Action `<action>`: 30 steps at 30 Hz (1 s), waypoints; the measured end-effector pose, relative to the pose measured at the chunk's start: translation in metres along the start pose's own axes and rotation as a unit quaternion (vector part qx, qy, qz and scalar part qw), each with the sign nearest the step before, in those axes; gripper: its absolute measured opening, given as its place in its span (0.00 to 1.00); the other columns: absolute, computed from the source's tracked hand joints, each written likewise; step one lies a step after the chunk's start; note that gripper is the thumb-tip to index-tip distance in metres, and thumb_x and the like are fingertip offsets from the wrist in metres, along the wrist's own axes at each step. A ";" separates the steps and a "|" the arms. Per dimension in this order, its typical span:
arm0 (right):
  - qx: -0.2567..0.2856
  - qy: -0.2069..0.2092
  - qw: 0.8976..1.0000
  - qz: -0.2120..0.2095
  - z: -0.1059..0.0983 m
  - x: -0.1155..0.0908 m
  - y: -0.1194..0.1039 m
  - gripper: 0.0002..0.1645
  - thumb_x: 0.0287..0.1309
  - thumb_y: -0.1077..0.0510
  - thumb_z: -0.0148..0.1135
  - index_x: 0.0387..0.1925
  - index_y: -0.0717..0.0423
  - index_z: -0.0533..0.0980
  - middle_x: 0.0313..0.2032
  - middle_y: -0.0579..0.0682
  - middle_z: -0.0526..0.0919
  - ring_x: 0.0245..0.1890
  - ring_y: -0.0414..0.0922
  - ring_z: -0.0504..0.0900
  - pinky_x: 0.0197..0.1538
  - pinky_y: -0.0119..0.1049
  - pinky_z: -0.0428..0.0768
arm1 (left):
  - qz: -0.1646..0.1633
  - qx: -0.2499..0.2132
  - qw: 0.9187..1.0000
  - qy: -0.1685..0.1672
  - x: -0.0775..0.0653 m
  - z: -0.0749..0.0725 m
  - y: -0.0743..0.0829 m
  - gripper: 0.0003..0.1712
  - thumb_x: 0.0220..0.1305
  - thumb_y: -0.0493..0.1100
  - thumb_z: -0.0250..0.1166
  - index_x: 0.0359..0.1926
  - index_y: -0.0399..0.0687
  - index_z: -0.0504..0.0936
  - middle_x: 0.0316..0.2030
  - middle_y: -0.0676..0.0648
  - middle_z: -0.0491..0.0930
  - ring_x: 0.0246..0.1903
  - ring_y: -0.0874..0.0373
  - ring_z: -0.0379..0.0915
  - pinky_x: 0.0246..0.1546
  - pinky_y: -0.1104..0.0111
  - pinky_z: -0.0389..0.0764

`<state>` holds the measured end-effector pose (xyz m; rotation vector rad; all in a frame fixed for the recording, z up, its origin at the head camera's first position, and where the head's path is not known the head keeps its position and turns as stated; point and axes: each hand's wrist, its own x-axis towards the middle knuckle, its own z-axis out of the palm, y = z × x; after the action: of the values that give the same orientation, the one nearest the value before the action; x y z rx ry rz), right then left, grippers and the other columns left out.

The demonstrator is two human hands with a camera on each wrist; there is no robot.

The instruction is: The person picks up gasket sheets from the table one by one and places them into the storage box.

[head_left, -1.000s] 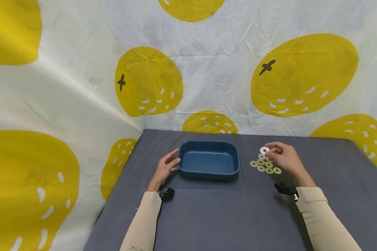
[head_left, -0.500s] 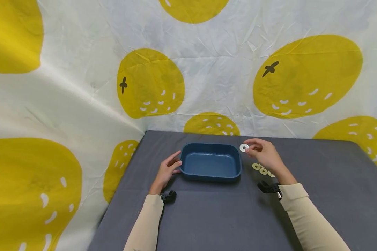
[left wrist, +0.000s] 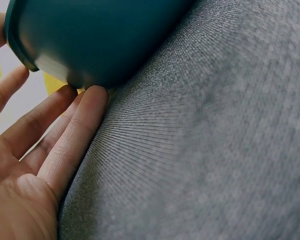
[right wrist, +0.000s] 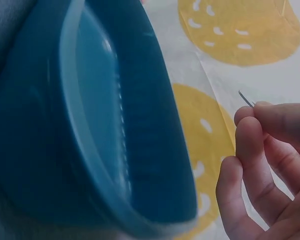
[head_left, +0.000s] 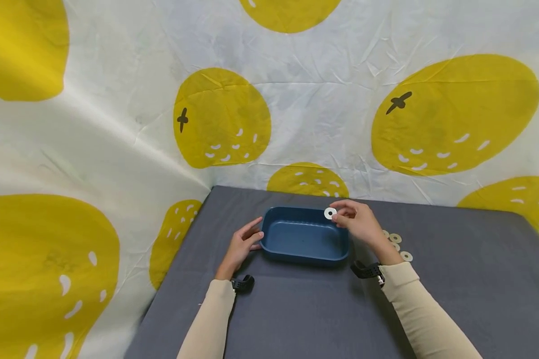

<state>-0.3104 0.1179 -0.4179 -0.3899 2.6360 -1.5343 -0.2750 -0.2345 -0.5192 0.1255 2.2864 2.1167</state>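
A deep blue rectangular dish [head_left: 305, 259] stands on the grey cloth. My left hand [head_left: 240, 247] rests at its left end, fingertips [left wrist: 93, 97] extended against the outer wall in the left wrist view. Over the dish's back right corner, my right hand [head_left: 361, 222] pinches a thin flat washer [head_left: 326, 213] between thumb and fingertips. The right wrist view shows this washer [right wrist: 244, 98] edge-on, with the dish [right wrist: 80, 115] to the left of the fingers. Inside the dish, the visible floor is bare.
Several loose washers [head_left: 399, 239] lie on the cloth right of the dish, partly hidden behind my right wrist. A white curtain [head_left: 314, 119] with yellow fruit prints rises along the back and left edges of the table [head_left: 296, 309].
My right hand has carried the washer leftward from the loose washers to above the dish's back right corner. My left hand stays at the dish's left end.
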 end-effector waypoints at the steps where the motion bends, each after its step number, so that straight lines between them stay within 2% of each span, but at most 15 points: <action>1: 0.001 0.002 1.000 0.000 0.002 0.001 0.000 0.19 0.68 0.61 0.65 0.59 0.59 0.79 0.41 0.66 0.87 0.39 0.57 0.87 0.42 0.37 0.86 | 0.002 0.000 1.000 -0.002 0.000 0.000 0.000 0.30 0.71 0.48 0.67 0.72 0.60 0.74 0.69 0.41 0.74 0.66 0.45 0.73 0.49 0.60 0.88; 6: 0.024 0.002 1.000 0.004 0.016 0.005 -0.004 0.18 0.68 0.61 0.65 0.58 0.59 0.80 0.41 0.67 0.87 0.36 0.56 0.86 0.41 0.41 0.86 | 0.002 -0.002 1.000 -0.005 -0.002 -0.002 0.002 0.30 0.72 0.46 0.66 0.73 0.58 0.73 0.69 0.40 0.74 0.66 0.43 0.72 0.49 0.59 0.88; 9: 0.050 -0.004 0.999 0.006 0.025 0.008 -0.008 0.19 0.68 0.61 0.66 0.59 0.58 0.80 0.42 0.67 0.87 0.37 0.59 0.86 0.43 0.42 0.87 | -0.003 -0.002 1.000 -0.001 -0.003 -0.003 0.003 0.30 0.72 0.45 0.65 0.73 0.56 0.73 0.69 0.39 0.73 0.66 0.43 0.72 0.50 0.58 0.87; 16: 0.089 -0.008 0.996 0.006 0.040 0.016 -0.014 0.19 0.67 0.61 0.66 0.58 0.58 0.80 0.41 0.66 0.87 0.42 0.67 0.84 0.50 0.55 0.86 | -0.020 -0.004 1.000 -0.005 0.001 -0.005 0.003 0.32 0.73 0.42 0.64 0.75 0.52 0.69 0.70 0.36 0.71 0.66 0.44 0.72 0.52 0.55 0.87; 20: 0.096 -0.010 0.995 0.008 0.045 0.018 -0.018 0.19 0.67 0.62 0.66 0.58 0.60 0.80 0.41 0.66 0.87 0.40 0.63 0.85 0.48 0.53 0.87 | -0.022 0.003 1.000 -0.002 0.002 -0.004 0.002 0.32 0.73 0.45 0.64 0.75 0.55 0.69 0.71 0.37 0.70 0.67 0.46 0.71 0.52 0.56 0.87; 26: 0.113 -0.012 0.994 0.009 0.054 0.022 -0.021 0.21 0.67 0.61 0.67 0.59 0.62 0.79 0.41 0.67 0.87 0.35 0.55 0.86 0.44 0.43 0.88 | -0.009 0.004 1.000 -0.002 0.001 -0.002 0.003 0.30 0.72 0.47 0.66 0.72 0.60 0.73 0.69 0.39 0.73 0.66 0.45 0.72 0.52 0.55 0.86; 30: 0.123 -0.018 0.992 0.016 0.062 0.023 -0.019 0.23 0.67 0.61 0.67 0.61 0.62 0.78 0.42 0.66 0.87 0.37 0.56 0.86 0.47 0.45 0.88 | -0.004 0.003 1.000 -0.004 -0.002 0.000 0.002 0.30 0.71 0.48 0.67 0.72 0.61 0.73 0.69 0.40 0.73 0.65 0.45 0.73 0.51 0.56 0.87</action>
<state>-0.3175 0.0509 -0.4309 -0.3515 2.3751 -1.7956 -0.2726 -0.2343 -0.5171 0.1227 2.2851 2.1021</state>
